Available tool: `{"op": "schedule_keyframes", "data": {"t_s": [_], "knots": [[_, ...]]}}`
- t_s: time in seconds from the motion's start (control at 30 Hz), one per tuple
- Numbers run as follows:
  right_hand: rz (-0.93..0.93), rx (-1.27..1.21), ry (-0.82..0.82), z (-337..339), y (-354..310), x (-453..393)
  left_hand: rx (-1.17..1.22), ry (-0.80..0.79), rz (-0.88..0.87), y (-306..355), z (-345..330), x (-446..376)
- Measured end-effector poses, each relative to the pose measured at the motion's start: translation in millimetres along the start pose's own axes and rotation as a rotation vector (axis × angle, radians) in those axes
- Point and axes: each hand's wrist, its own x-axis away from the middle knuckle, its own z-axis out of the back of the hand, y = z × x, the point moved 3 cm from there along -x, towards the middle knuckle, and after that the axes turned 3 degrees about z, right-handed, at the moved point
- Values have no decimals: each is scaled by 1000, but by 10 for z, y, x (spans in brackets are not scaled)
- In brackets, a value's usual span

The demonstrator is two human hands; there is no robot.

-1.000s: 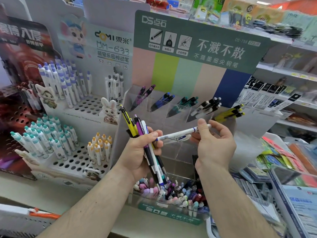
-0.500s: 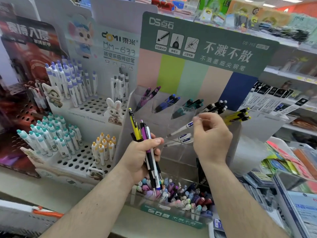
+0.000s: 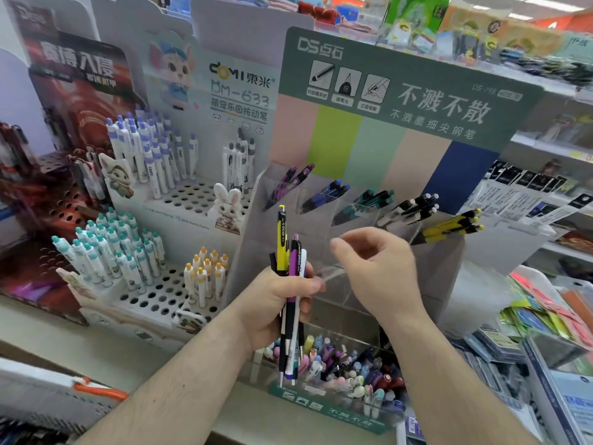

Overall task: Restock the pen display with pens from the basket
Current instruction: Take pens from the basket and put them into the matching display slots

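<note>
Against the shelf, the green-headed pen display (image 3: 401, 101) is taken as the landmark, its five slanted clear pockets sorted by colour so that each pen can be matched to its row. Below its base a clear bin of loose pens (image 3: 346, 377) is seen; no basket can be made out. Before its lower left corner, a bundle of pens (image 3: 290, 284), at least four, is gripped upright in the left hand (image 3: 272, 303), presumably as ready stock. Before its middle pockets the right hand (image 3: 382, 271) is loosely curled and apparently empty, though blurred.
</note>
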Motion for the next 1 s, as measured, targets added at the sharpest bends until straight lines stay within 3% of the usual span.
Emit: {"op": "schedule_keyframes", "data": {"t_s": [0.1,0.2,0.3,0.37,0.5,0.63,0.8,0.9,1.0], "knots": [[-137,-238,-306,-152,-74,85,-47,-127,20,-14,-36,21],[-135,-286,-345,-197,-42,140,14,-208,43,-49,-52,39],[-172,-361,-333,-153,-17,156,27,-173,72,-70,-40,63],[-183,-360,-255,-87,-11,139,44,-122,95,-69,-25,66],[-302,-525,63,75,80,101,122,68,119,-61,78,56],[-342,-600,288,178,177,134,121,109,147,-87,115,48],[-403,-675,350,188,268,186,365,126,44,-94,77,-27],[-468,-754,338,198,300,188,542,-20,74,-80,29,-55],[-492,-816,335,232,299,158,573,-117,90,-86,8,-76]]}}
